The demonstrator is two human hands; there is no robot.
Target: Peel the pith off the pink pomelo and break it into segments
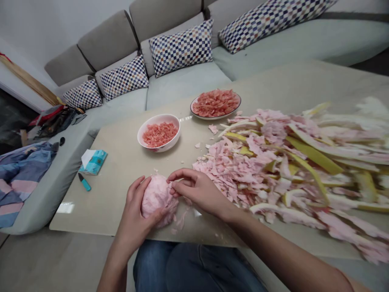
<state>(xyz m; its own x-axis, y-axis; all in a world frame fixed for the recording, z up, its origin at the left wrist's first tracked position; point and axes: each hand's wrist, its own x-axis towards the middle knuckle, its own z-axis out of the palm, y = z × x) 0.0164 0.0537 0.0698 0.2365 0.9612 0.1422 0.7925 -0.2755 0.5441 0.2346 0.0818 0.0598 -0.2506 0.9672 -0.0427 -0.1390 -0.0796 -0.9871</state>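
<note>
A round peeled pomelo, still covered in pink pith, rests at the table's near edge. My left hand is wrapped round its left and near side, thumb across the front. On the pomelo's right side my right hand is closed, thumb and forefinger pinched together at the pith; whether a scrap is between them is hard to make out. Several thin pink shreds lie on the table just right of the fruit. A large heap of torn pith and yellow-green rind spreads to the right of my right hand.
Beyond the fruit stand a white bowl and a dark-rimmed plate, both with red pomelo pulp. To the left lie a blue tissue pack and a teal-handled knife. Behind the table runs a grey sofa with checked cushions.
</note>
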